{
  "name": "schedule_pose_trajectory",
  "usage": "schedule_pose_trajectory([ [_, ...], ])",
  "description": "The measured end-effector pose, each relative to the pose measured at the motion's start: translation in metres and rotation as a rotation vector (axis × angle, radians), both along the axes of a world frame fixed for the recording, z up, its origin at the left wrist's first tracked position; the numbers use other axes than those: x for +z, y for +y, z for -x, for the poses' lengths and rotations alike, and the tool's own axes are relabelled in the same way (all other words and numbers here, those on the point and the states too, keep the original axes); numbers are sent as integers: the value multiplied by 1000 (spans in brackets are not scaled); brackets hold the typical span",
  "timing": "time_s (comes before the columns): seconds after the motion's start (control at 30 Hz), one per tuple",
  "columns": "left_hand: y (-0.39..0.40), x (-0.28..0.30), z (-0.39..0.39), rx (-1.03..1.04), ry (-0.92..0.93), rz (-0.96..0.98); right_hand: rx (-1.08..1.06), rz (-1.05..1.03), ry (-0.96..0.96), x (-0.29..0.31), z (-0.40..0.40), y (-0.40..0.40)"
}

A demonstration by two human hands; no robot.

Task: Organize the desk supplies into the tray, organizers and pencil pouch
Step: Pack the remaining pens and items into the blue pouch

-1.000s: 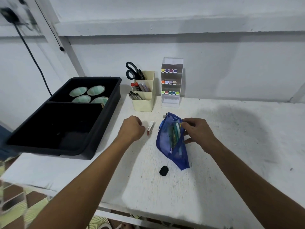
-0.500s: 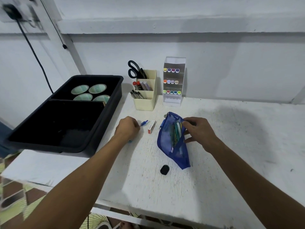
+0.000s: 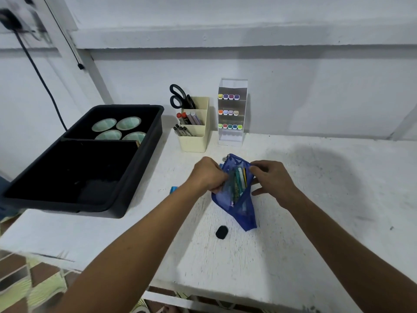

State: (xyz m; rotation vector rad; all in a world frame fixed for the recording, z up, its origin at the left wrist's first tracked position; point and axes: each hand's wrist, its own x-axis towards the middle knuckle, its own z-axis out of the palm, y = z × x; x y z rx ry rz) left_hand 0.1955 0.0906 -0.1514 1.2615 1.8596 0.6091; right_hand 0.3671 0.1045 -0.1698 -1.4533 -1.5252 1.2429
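We hold the blue mesh pouch (image 3: 235, 195) mid-worktop: right hand (image 3: 272, 179) fingers pinch its mouth open, left hand (image 3: 208, 175) fingers closed at the opening. Soft and floppy; grip the rim.

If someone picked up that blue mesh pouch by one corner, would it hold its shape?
Probably not. The blue mesh pouch already sags and folds between the left hand and right hand, so it looks floppy. The pens inside might slide toward its open mouth.
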Motion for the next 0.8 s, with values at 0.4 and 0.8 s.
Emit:
schedule_pose_trajectory([
  [0.4, -15, -12, 44, 96, 16, -33, 11, 14, 38, -7, 0, 1],
  [0.8, -35, -39, 106, 82, 433, 42, 25, 43, 34, -12, 16, 4],
])
